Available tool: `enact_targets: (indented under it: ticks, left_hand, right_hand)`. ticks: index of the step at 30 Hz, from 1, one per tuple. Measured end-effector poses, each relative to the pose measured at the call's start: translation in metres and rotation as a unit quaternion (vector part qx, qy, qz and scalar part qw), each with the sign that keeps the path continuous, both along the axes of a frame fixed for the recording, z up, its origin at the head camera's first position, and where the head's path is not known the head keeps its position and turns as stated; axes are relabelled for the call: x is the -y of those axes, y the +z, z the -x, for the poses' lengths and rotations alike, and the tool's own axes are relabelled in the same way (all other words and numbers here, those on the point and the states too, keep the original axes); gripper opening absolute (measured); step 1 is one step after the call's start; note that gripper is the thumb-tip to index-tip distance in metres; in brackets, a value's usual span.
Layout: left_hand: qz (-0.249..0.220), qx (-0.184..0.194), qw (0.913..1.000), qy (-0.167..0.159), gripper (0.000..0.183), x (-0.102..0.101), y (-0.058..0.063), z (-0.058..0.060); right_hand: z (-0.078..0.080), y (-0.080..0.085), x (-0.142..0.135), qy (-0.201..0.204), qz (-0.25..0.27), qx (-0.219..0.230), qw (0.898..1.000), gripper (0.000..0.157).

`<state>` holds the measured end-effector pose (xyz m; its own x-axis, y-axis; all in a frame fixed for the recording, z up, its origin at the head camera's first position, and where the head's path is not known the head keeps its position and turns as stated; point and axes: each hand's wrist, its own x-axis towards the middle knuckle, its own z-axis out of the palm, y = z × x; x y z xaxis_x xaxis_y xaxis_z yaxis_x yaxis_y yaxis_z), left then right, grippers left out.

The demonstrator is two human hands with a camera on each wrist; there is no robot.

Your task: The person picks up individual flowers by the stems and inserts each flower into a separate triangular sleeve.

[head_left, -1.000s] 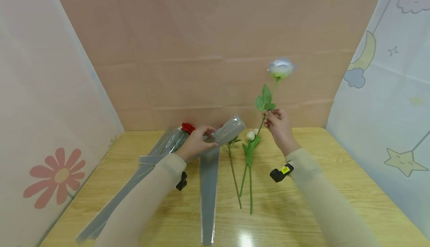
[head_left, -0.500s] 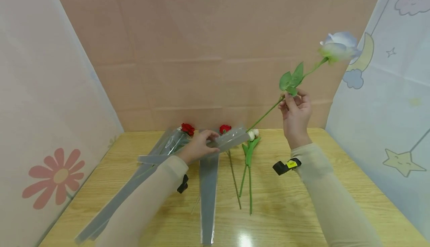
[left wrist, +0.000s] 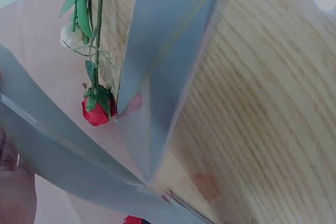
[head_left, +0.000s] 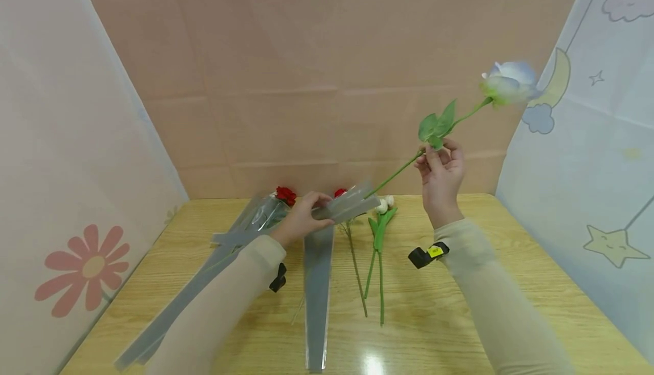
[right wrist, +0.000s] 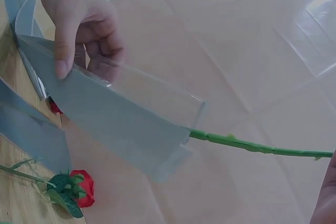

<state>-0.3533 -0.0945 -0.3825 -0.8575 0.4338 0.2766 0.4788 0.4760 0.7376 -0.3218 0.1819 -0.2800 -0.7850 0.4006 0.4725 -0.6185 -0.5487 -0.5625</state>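
Observation:
My left hand grips a flower sleeve, grey on one side and clear on the other, its mouth tilted toward the right. Between the thumb and fingers of my right hand is the green stem of an artificial flower with a white and pale-blue bloom, pinched just below its leaves. The bloom points up and to the right. In the right wrist view, the stem's lower part enters the mouth of the sleeve; its tip is hidden there.
A sleeved flower with a red bloom lies at left. Another grey sleeve lies flat at the middle. Beside it are a red rose and white tulips with green stems. A pink backdrop stands behind the table.
My right hand has moved right with the flower, then slightly back left and down. The flower has tipped over to the right, its stem now at the sleeve's mouth, which has lowered.

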Motion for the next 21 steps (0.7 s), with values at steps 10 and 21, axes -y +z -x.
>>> enact_targets:
  ticks: [10, 21]
  left_hand:
    - [-0.008, -0.019, 0.9997, 0.013, 0.048, 0.005, -0.005, 0.004]
    - [-0.013, -0.011, 0.9998, -0.009, 0.049, -0.002, 0.002, -0.002]
  right_hand:
    - [-0.004, 0.021, -0.014, -0.018, 0.073, -0.033, 0.997, 0.019]
    - [-0.002, -0.003, -0.002, -0.001, 0.032, 0.036, 0.999, 0.017]
